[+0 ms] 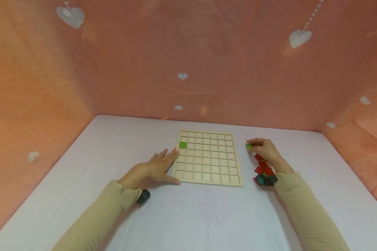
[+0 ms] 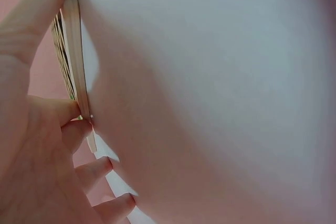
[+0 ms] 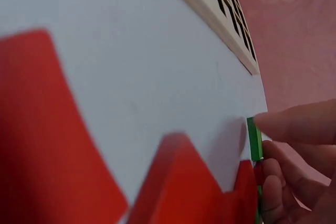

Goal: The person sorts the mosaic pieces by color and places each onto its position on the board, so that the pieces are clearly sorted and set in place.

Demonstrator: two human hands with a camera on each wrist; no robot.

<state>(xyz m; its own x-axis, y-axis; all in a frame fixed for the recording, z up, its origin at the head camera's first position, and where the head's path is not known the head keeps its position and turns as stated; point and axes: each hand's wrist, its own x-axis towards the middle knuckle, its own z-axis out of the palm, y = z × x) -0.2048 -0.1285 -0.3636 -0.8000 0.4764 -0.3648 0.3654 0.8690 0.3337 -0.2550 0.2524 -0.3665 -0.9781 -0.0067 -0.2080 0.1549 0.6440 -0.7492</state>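
Observation:
A pale wooden grid board [image 1: 207, 183] lies on the table, with one green square tile [image 1: 183, 144] in a cell of its leftmost column. My left hand [image 1: 161, 167] rests at the board's left edge, fingers spread, the thumb by the near left corner. In the left wrist view, fingertips [image 2: 79, 109] touch the board's side [image 2: 76, 51]. To the right of the board, my right hand [image 1: 265, 150] pinches another green tile [image 3: 254, 139] by its edges, close over the table. Several red tiles [image 1: 264, 166] lie loosely heaped under the right wrist, partly hidden by it.
A white cloth covers the table [image 1: 201, 219]. Orange-pink fabric [image 1: 188, 52] with white hearts hangs behind it and along both sides. Dark wrist cameras [image 1: 143, 197] sit below both cuffs, the right one overlapping the tile heap.

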